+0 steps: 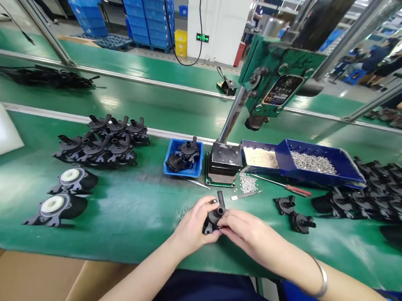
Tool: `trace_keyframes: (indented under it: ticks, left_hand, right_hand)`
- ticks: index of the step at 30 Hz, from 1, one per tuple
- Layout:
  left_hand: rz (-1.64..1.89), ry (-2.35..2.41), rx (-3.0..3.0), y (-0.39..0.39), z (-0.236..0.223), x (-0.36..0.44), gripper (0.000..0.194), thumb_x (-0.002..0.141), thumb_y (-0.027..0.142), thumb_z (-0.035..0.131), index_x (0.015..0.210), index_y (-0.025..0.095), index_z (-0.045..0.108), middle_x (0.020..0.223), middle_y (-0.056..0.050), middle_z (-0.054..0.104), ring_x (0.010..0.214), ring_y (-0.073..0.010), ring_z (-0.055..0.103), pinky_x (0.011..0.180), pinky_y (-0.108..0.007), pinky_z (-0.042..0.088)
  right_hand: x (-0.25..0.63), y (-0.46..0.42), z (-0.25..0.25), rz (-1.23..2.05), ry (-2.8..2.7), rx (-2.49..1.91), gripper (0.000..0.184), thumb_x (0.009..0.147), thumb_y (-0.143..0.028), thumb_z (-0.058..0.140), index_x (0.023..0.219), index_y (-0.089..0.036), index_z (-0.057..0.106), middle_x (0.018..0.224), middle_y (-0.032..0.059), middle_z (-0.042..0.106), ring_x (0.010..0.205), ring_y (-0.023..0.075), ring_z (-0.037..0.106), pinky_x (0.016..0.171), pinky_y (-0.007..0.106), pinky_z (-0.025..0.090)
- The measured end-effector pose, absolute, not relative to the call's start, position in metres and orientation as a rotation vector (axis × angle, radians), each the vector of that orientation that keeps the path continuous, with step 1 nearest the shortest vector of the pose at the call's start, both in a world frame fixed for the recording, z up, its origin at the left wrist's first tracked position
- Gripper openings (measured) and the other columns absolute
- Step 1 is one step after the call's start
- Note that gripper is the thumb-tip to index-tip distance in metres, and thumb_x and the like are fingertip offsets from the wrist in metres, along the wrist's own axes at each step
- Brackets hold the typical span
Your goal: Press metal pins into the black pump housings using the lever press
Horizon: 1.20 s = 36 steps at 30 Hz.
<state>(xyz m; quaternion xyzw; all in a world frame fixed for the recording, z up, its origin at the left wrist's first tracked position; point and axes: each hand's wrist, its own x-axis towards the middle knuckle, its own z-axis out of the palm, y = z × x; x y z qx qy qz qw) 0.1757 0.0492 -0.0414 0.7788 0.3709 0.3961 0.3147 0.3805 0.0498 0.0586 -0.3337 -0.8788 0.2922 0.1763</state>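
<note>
Near the table's front edge, a small black plastic pump (220, 211) with a pipe stub pointing up is between my hands. My left hand (194, 220) wraps round its left side, thumb below and fingers above. Against the pump's lower right edge, the fingertips of my right hand (246, 227) are pinched together; whatever they hold is hidden. Just beyond lie a pile of small metal parts (248, 183) and a flat tweezer-like tool (246, 195). Two loose black pump covers (293, 213) lie to the right of my right hand.
A green press (276, 78) stands behind the pump over its black base (225, 159). Blue bins (317, 173) of small parts and a red-handled screwdriver (297, 190) are at right. At left are a blue tray (182, 173), rows of pumps (92, 148) and white-ringed housings (70, 179).
</note>
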Motion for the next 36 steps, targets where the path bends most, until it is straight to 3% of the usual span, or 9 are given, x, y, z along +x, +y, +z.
trace_keyframes:
  ticks: [12,19,24,29,32,36]
  left_hand:
    - [1.020,0.987,2.057,0.048,-0.041,0.176,0.075,0.076,0.016,0.074,0.141,0.026,0.038,0.145,-0.015,0.045,0.133,-0.0307,0.052,0.107,-0.049,0.050]
    - [1.046,0.974,2.053,0.048,-0.040,0.176,0.071,0.077,0.017,0.073,0.139,0.025,0.040,0.142,-0.016,0.046,0.130,-0.0289,0.054,0.105,-0.046,0.052]
    - [1.071,0.977,2.056,0.048,-0.036,0.176,0.068,0.079,0.019,0.073,0.138,0.024,0.040,0.141,-0.016,0.047,0.132,-0.0296,0.052,0.107,-0.047,0.050]
    - [0.961,1.000,2.124,0.047,-0.033,0.169,0.069,0.082,0.019,0.068,0.143,0.023,0.035,0.147,-0.018,0.042,0.139,-0.0304,0.045,0.112,-0.049,0.045]
    - [0.961,1.069,2.232,0.039,-0.037,0.171,0.072,0.085,0.017,0.065,0.148,0.022,0.030,0.147,-0.019,0.041,0.138,-0.0319,0.046,0.108,-0.049,0.049]
    - [0.976,1.186,2.312,0.022,-0.057,0.177,0.083,0.087,0.033,0.066,0.155,0.019,0.021,0.151,-0.022,0.034,0.137,-0.0389,0.046,0.100,-0.050,0.056]
  right_hand:
    - [0.386,0.031,0.040,0.376,-2.565,-0.892,0.030,0.099,-0.011,0.049,0.126,-0.016,0.060,0.109,0.0141,0.067,0.101,0.0240,0.066,0.085,0.038,0.060]
    - [0.395,0.015,0.019,0.150,-2.668,-0.812,0.046,0.095,-0.009,0.050,0.141,-0.009,0.050,0.114,0.0169,0.066,0.109,0.0301,0.059,0.095,0.054,0.052]
    - [0.402,0.019,0.019,0.198,-2.445,-0.920,0.051,0.092,-0.007,0.052,0.141,-0.020,0.050,0.115,0.0149,0.063,0.105,0.0256,0.060,0.088,0.047,0.054]
    - [0.392,0.018,0.025,0.187,-2.412,-0.994,0.053,0.091,-0.022,0.061,0.142,-0.024,0.048,0.135,0.0169,0.054,0.118,0.0304,0.054,0.093,0.051,0.051]
    - [0.379,0.013,0.023,0.175,-2.461,-1.099,0.052,0.093,-0.035,0.060,0.142,-0.021,0.049,0.142,0.0189,0.051,0.117,0.0316,0.054,0.093,0.049,0.051]
    - [0.372,0.006,0.011,0.118,-2.442,-1.168,0.053,0.094,-0.051,0.058,0.132,-0.014,0.055,0.142,0.0215,0.051,0.114,0.0288,0.056,0.088,0.042,0.052]
